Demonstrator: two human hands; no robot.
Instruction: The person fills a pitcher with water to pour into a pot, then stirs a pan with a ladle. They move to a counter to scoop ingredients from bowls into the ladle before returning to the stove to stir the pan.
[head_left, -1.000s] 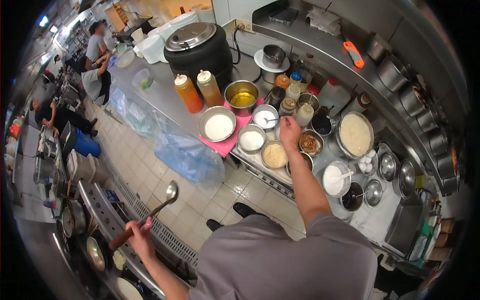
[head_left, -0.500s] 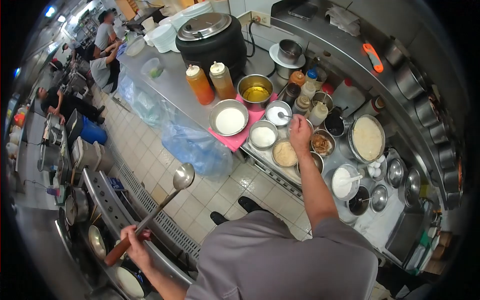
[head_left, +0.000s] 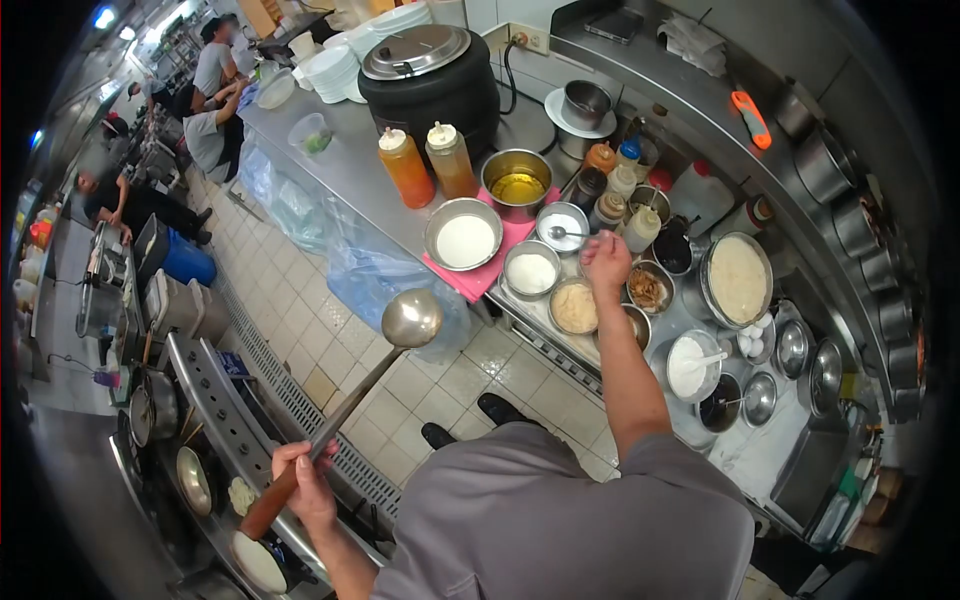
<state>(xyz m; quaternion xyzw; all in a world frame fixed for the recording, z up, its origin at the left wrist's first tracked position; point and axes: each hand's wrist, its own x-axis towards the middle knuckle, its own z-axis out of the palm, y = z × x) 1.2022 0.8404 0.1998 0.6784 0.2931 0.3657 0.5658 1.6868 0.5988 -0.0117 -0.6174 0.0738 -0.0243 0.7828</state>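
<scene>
My left hand point(head_left: 307, 482) is wrapped round the handle of a long metal ladle point(head_left: 411, 318), whose bowl is raised over the floor. Over the seasoning bowls, my right hand point(head_left: 606, 262) pinches the handle of a small spoon point(head_left: 560, 233). That spoon's tip is in the bowl of white powder point(head_left: 564, 222). Close by stand another bowl of white grains point(head_left: 531, 271), a bowl of beige powder point(head_left: 574, 306) and a bowl of brown pieces point(head_left: 648, 287). A bowl of white liquid point(head_left: 467, 237) and a pot of yellow oil point(head_left: 518, 186) sit on a pink cloth point(head_left: 486, 273).
Squeeze bottles point(head_left: 405, 172) and a black soup warmer point(head_left: 428, 85) stand behind the bowls. The stove point(head_left: 222, 425) with pans is at the lower left. Several people are at the far left. A large pot point(head_left: 737, 280) and eggs point(head_left: 752, 337) are at the right.
My left hand has moved up and right, bringing the ladle toward the counter. My right hand has shifted slightly, and the small spoon lies a little differently in the white powder.
</scene>
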